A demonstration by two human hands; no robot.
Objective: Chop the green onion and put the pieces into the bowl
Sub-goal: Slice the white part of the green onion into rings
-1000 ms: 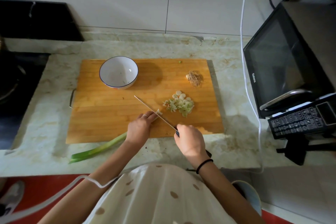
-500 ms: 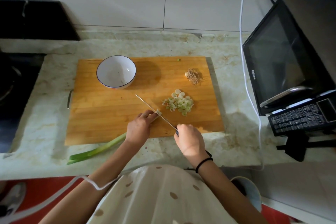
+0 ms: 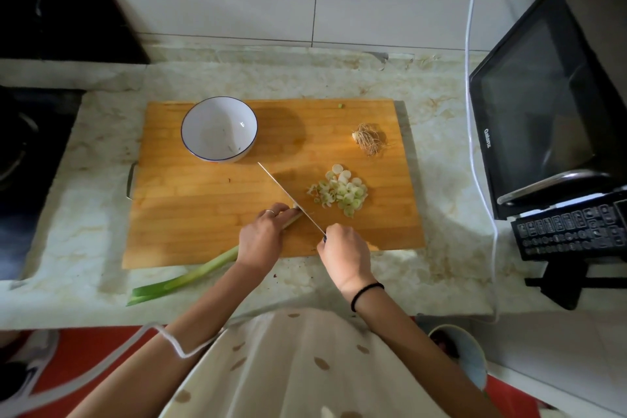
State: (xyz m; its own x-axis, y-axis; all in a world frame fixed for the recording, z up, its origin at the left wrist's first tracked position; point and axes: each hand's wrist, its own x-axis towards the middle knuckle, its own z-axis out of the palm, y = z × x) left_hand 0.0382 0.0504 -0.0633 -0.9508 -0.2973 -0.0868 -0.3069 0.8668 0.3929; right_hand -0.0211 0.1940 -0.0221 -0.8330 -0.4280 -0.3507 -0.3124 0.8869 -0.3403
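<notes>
A wooden cutting board (image 3: 190, 214) lies on the marble counter. My left hand (image 3: 263, 236) presses the green onion (image 3: 183, 280) down on the board; its green end sticks out over the counter at the lower left. My right hand (image 3: 344, 253) grips a knife (image 3: 288, 195), whose blade stands against the onion's cut end beside my left fingertips. A pile of chopped onion slices (image 3: 341, 192) sits to the right of the blade. The white bowl (image 3: 219, 129) with a blue rim stands at the board's back left, with only a few scraps inside.
The cut-off root end (image 3: 369, 138) lies at the board's back right. A black microwave (image 3: 549, 105) stands at the right with a white cable (image 3: 470, 78) hanging beside it. A dark stove (image 3: 23, 153) is at the left.
The hands, knife and onion hold nearly the same pose; only the camera view shifts slightly.
</notes>
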